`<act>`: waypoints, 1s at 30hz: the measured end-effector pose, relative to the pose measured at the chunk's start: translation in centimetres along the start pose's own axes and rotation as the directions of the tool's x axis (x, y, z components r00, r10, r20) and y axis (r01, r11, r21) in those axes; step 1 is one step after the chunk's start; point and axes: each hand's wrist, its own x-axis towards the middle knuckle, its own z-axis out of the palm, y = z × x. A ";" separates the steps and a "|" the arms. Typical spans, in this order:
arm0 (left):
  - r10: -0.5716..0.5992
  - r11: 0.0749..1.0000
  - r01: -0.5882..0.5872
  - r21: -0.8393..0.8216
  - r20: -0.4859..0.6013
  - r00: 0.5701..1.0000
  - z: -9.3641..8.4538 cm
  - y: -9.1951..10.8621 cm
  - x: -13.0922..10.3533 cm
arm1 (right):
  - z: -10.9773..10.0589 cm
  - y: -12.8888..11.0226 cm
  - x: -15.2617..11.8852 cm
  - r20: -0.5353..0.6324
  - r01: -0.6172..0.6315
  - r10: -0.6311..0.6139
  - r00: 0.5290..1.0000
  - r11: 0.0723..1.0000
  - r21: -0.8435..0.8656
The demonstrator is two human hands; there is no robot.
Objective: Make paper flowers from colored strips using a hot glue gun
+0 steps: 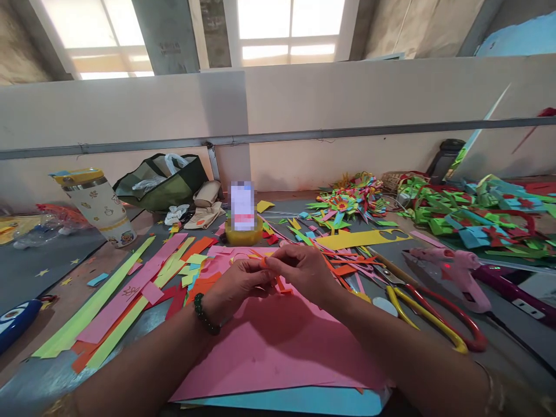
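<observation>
Over the pink paper sheet (282, 347), my left hand (238, 286) and my right hand (304, 272) meet, fingertips together. Both pinch a small orange paper piece (263, 263), mostly covered by the fingers, so its shape is hard to make out. More orange paper strips (284, 286) show just below and behind the fingers. Under the pink sheet, the edge of a light blue sheet (295, 401) sticks out toward me. A dark green bead bracelet (204, 315) circles my left wrist.
Long paper strips (134, 289) lie left, near a tumbler (98, 208). A phone (242, 205) stands upright ahead. Scissors (434, 313) and a pink glue gun (456, 272) with a red light are at right. Paper flowers (351, 197) and green-blue paper pieces (490, 220) pile up behind.
</observation>
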 end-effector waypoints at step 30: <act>0.135 0.989 -0.143 -0.023 -0.219 0.966 -0.2 0.7 -0.3 | -0.5 0.4 -0.9 0.092 0.334 -0.437 0.895 0.517 -0.788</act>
